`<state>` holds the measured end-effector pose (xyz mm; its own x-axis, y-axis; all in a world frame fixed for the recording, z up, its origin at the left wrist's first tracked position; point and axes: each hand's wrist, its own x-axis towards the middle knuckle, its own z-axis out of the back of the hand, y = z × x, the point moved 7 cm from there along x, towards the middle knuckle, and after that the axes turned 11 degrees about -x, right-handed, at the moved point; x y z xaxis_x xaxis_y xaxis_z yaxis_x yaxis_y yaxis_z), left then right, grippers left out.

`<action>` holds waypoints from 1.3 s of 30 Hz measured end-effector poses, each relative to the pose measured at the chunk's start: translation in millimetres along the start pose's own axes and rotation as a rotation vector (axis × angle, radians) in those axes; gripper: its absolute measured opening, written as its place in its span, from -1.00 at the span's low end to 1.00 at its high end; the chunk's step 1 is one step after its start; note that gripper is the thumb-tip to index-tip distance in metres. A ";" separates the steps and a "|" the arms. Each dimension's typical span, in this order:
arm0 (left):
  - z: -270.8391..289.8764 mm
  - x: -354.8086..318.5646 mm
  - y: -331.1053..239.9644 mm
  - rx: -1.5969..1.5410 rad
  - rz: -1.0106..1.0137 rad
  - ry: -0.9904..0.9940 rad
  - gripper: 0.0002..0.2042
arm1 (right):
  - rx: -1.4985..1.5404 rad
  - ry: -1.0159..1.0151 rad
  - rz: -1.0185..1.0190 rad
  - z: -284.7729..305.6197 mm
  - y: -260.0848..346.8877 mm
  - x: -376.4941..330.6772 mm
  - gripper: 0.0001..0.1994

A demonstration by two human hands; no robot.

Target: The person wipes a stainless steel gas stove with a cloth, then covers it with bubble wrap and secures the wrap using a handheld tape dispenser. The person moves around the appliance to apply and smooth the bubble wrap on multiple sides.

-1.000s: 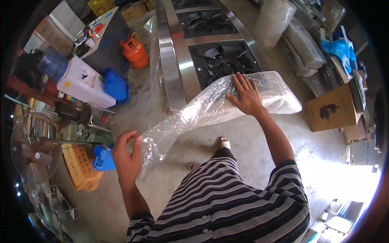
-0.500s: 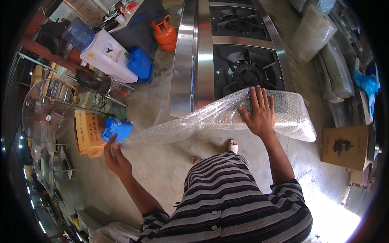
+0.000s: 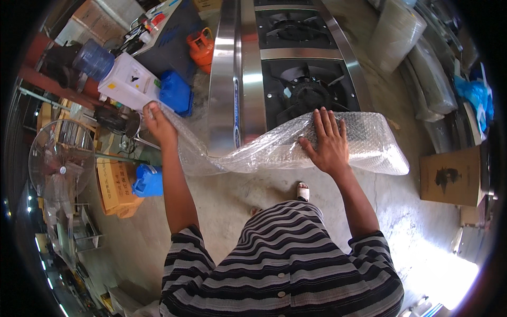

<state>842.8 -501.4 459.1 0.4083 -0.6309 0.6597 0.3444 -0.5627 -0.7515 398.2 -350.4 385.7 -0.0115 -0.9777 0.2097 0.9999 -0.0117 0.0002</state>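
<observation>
A sheet of clear bubble wrap [image 3: 269,150] stretches across the near end of a steel gas stove [image 3: 252,100]. At the far left, my left hand [image 3: 160,125] pinches the sheet's loose end, raised beside the stove's left corner. My right hand [image 3: 331,141] lies flat on the wrapped part at the stove's front right, fingers spread and palm pressed down. Under the wrap there, the covered shape is blurred. Just beyond my right hand, a black burner [image 3: 309,95] with its pan support shows uncovered. Between the hands the wrap sags and twists.
A white water dispenser [image 3: 129,82], a blue jerrycan [image 3: 176,92] and an orange gas cylinder [image 3: 200,50] stand to the left. Near the left are a standing fan [image 3: 63,169] and a cardboard box [image 3: 115,185]. Rolls of wrap [image 3: 397,38] and another carton [image 3: 450,177] line the right.
My left hand has moved up and away from me, lifting the wrap's loose end toward the stove's left side. My right hand stays pressed on the wrap.
</observation>
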 end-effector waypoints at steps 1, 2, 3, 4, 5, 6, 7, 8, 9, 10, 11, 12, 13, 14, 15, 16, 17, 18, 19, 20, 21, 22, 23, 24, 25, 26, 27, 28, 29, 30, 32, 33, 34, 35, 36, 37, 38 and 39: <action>-18.3 2.8 9.2 -0.045 -0.005 0.037 -0.63 | -0.001 -0.002 -0.001 -1.0 -0.9 -0.5 -0.11; -33.8 4.7 14.2 -0.085 -0.013 0.073 -0.63 | 0.002 -0.004 0.002 -0.8 -0.1 -1.0 -0.11; -47.7 5.8 18.6 -0.123 -0.020 0.107 -0.63 | 0.005 -0.003 0.002 1.4 1.7 -0.9 -0.13; -60.4 6.9 24.1 -0.128 -0.037 0.119 -0.63 | 0.012 -0.016 0.004 2.5 1.2 -1.1 -0.13; -73.2 7.6 25.8 -0.131 -0.055 0.130 -0.62 | 0.021 -0.028 0.007 3.1 1.1 -1.8 -0.14; -81.2 5.8 26.4 -0.132 -0.074 0.140 -0.62 | 0.031 -0.042 0.013 3.5 1.9 -2.1 -0.15; -98.0 -1.7 20.5 -0.156 -0.032 0.132 -0.60 | 0.028 -0.045 0.009 1.4 -2.6 -4.4 -0.17; -103.4 -3.1 15.2 -0.160 -0.035 0.135 -0.60 | 0.027 -0.057 0.010 2.1 -5.0 -6.3 -0.18; -106.2 -3.9 9.4 -0.163 -0.039 0.136 -0.60 | 0.027 -0.070 0.012 3.0 -5.8 -7.3 -0.20; -107.6 -4.2 6.2 -0.164 -0.042 0.138 -0.60 | 0.039 -0.068 0.013 2.4 -5.1 -6.3 -0.21; -101.3 -2.2 10.8 -0.125 -0.061 0.102 -0.60 | 0.049 -0.064 0.014 1.7 -5.5 -5.0 -0.23; -87.4 -0.3 16.3 -0.128 -0.040 0.135 -0.59 | 0.059 -0.061 0.016 1.1 -4.6 -4.3 -0.24; -68.1 1.3 27.0 -0.135 0.001 0.112 -0.58 | 0.066 -0.071 0.021 0.4 -2.1 -2.6 -0.26; -51.3 -1.3 26.0 -0.090 0.025 0.040 -0.58 | 0.056 -0.068 0.011 -1.9 -4.4 -2.9 -0.26; -29.9 -4.7 20.6 -0.041 0.047 -0.032 -0.57 | 0.051 -0.068 0.002 -2.9 -5.4 -3.3 -0.26; -5.6 -9.0 16.0 -0.002 0.053 -0.095 -0.57 | 0.049 -0.069 -0.002 -2.6 -4.4 -2.6 -0.26; 29.3 -5.5 18.6 -0.001 0.033 -0.126 -0.59 | 0.053 -0.067 -0.008 0.3 0.5 -0.5 -0.25; 52.6 -14.2 11.1 0.012 0.042 -0.166 -0.60 | 0.047 -0.063 -0.023 -0.6 -0.7 -1.3 -0.24; 77.0 -21.8 -3.0 0.026 0.048 -0.209 -0.62 | 0.045 -0.061 -0.035 -2.1 -1.8 -1.2 -0.24; 98.8 -31.5 -15.4 0.076 0.094 -0.220 -0.63 | 0.043 -0.057 -0.043 -3.1 -2.3 -0.7 -0.23; 119.8 -43.2 -29.5 0.129 0.142 -0.231 -0.65 | 0.041 -0.049 -0.053 -3.4 -3.3 -1.4 -0.22; 137.7 -53.9 -49.5 0.296 0.166 -0.193 -0.66 | 0.039 -0.042 -0.063 -3.5 -4.5 -1.8 -0.22; 153.6 -65.7 -66.7 0.460 0.190 -0.156 -0.67 | 0.036 -0.037 -0.073 -3.4 -5.1 -1.7 -0.22; 167.5 -78.6 -80.8 0.431 0.148 -0.147 -0.67 | 0.036 -0.029 -0.082 -3.0 -5.4 -1.0 -0.21; 177.2 -91.7 -93.4 0.402 0.108 -0.140 -0.66 | 0.036 -0.021 -0.088 -3.6 -4.3 0.1 -0.20; 181.3 -104.7 -118.5 0.455 0.019 -0.230 -0.65 | 0.037 -0.012 -0.095 -4.0 -3.3 1.2 -0.19; 181.5 -120.8 -142.3 0.507 -0.071 -0.316 -0.63 | 0.030 -0.012 -0.106 -4.9 -3.7 1.9 -0.19; 184.5 -139.9 -158.7 0.515 -0.199 -0.324 -0.56 | 0.020 -0.014 -0.114 -5.1 -3.7 3.0 -0.18; 169.2 -159.3 -186.5 0.344 -0.441 -0.311 -0.60 | 0.012 -0.016 -0.110 -6.5 -0.7 6.1 -0.17; 140.2 -180.9 -219.2 0.315 -0.649 -0.234 -0.63 | 0.016 -0.019 -0.119 -8.9 -1.0 7.5 -0.17; 79.6 -210.8 -234.9 -0.008 -0.643 0.427 -0.65 | 0.018 -0.024 -0.112 -13.3 1.1 11.2 -0.16; 38.5 -226.6 -237.6 -0.112 -0.342 0.800 -0.64 | 0.016 -0.018 -0.117 -13.6 -0.2 10.9 -0.17; -6.8 -232.3 -243.5 0.036 -0.355 0.892 -0.54 | 0.021 -0.017 -0.119 -11.9 0.9 11.1 -0.18; -40.9 -236.1 -231.2 0.017 -0.294 0.937 -0.40 | 0.035 -0.018 -0.129 -9.2 -0.6 11.1 -0.19; -67.3 -237.9 -219.0 0.045 -0.201 1.008 -0.31 | 0.040 -0.037 -0.124 -8.4 -1.9 10.8 -0.22; -86.4 -242.2 -204.0 0.148 -0.197 1.079 -0.24 | 0.042 -0.058 -0.122 -8.8 -4.2 9.6 -0.25; -100.1 -243.2 -192.3 0.271 -0.195 1.117 -0.21 | 0.049 -0.077 -0.118 -8.1 -5.3 8.6 -0.29; -109.6 -242.6 -180.0 0.344 -0.195 1.108 -0.19 | 0.093 -0.092 -0.094 -5.7 -6.0 8.5 -0.30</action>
<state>589.1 -305.6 435.8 -0.5758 -0.7656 0.2870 0.5996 -0.6340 -0.4884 392.1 -359.8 381.9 -0.1086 -0.9499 0.2932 0.9905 -0.0782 0.1135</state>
